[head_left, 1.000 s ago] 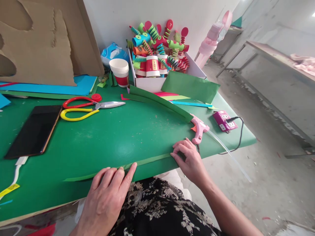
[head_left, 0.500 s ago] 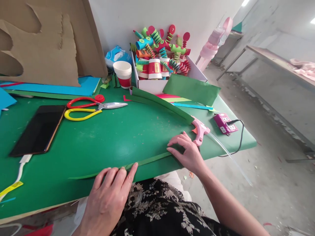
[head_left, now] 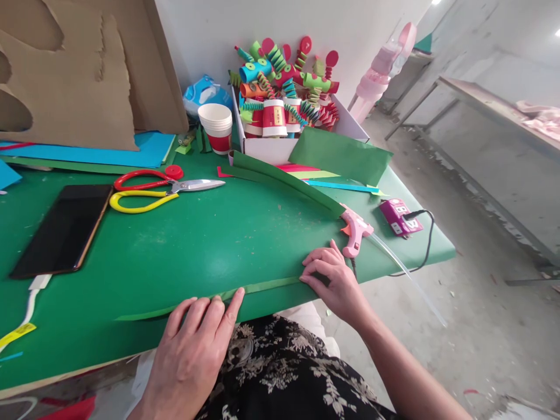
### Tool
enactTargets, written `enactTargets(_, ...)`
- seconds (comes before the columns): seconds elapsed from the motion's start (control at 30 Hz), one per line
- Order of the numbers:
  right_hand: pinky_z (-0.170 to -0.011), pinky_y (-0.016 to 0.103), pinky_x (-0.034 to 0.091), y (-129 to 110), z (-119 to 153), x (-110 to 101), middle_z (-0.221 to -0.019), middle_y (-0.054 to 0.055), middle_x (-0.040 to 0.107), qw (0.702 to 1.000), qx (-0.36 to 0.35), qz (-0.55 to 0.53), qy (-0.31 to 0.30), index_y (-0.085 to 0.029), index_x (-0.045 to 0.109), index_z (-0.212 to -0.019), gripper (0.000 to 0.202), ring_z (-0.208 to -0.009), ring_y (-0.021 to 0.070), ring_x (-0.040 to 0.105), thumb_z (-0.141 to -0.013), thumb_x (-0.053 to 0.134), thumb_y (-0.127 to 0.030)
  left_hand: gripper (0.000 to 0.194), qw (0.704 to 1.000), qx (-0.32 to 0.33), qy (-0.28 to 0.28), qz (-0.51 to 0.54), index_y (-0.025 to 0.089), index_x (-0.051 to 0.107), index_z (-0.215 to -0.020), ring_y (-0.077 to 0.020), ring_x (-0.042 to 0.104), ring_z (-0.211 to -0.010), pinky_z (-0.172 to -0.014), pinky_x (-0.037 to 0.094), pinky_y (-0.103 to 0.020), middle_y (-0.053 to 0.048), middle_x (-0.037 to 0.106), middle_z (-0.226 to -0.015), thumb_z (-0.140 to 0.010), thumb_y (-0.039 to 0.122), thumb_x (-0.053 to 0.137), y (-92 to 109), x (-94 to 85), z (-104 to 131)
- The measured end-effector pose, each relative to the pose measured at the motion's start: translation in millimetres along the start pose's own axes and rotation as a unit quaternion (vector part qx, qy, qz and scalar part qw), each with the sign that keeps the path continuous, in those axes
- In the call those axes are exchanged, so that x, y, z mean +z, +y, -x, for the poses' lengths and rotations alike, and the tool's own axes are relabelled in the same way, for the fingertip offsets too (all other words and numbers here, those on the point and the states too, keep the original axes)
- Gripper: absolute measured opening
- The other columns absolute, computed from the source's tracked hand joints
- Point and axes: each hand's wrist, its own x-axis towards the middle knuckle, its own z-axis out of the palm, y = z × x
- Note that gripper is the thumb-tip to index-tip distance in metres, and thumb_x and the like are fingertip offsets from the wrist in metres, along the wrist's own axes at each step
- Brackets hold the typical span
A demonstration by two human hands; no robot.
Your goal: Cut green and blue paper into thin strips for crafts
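A narrow green paper strip (head_left: 273, 285) lies along the front of the green table. My left hand (head_left: 192, 344) is bent over its left part and holds it down, index fingertip on the paper; the thumb is hidden. At the strip's right end, my right hand (head_left: 335, 283) pinches the paper between thumb and fingers. A pink glue gun (head_left: 356, 230) lies just beyond my right hand, a clear glue stick (head_left: 406, 277) sticking out of its back. Its nozzle is hidden by a long folded piece of green paper (head_left: 289, 184).
Red-and-yellow-handled scissors (head_left: 199, 185) and a phone (head_left: 63, 230) lie on the left. Behind stand stacked paper cups (head_left: 216, 125) and a white box (head_left: 266, 150) of paper-and-cup figures. A purple box with a cord (head_left: 400, 217) sits near the table's right edge.
The view has shifted slightly. My right hand's fingers have drawn a little closer together at the strip's right end. My left hand stays in place on the strip.
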Motion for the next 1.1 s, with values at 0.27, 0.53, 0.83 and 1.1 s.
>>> enactTargets(0.27,-0.112,0.066,0.027,3,-8,-4,-0.095,0.005,0.068,0.999,0.000,0.039,0.011,-0.022,0.059,-0.079,0.014,-0.095,0.0214,0.065,-0.093,0.058,-0.022,0.053,1.000,-0.003,-0.003,0.002,0.015,0.059,-0.134,-0.0241,0.053,-0.090,-0.088,0.043,-0.044,-0.009,0.060,-0.094,-0.084,0.003,0.045,0,0.6,-2)
enactTargets(0.53,-0.125,0.050,0.013,-60,0,32,-0.145,0.013,0.053,0.963,-0.226,0.120,-0.079,-0.009,0.046,-0.141,0.059,-0.143,0.0239,0.036,-0.099,0.044,-0.051,0.041,0.999,-0.030,-0.001,0.032,0.017,0.069,-0.117,-0.0251,0.053,-0.093,-0.089,0.043,-0.043,-0.009,0.063,-0.094,-0.085,0.006,0.045,4,-0.6,-1)
enactTargets(0.83,-0.121,0.052,0.027,-67,12,48,-0.153,0.020,0.041,0.964,-0.153,0.176,-0.131,0.000,0.043,-0.144,0.077,-0.142,0.0331,0.037,-0.095,0.044,-0.059,0.051,1.000,-0.003,-0.001,0.005,0.014,0.063,-0.129,-0.0257,0.054,-0.091,-0.086,0.044,-0.044,-0.011,0.064,-0.097,-0.083,0.002,0.045,1,-3.2,-3)
enactTargets(1.1,-0.115,0.062,0.031,-67,25,39,-0.150,0.027,0.041,0.962,-0.066,0.237,-0.121,0.003,0.043,-0.143,0.078,-0.141,0.0410,0.036,-0.093,0.049,-0.056,0.054,1.000,-0.002,-0.005,-0.011,0.014,0.061,-0.132,-0.0255,0.054,-0.092,-0.087,0.044,-0.044,-0.011,0.064,-0.098,-0.083,0.000,0.045,2,-2.8,-1)
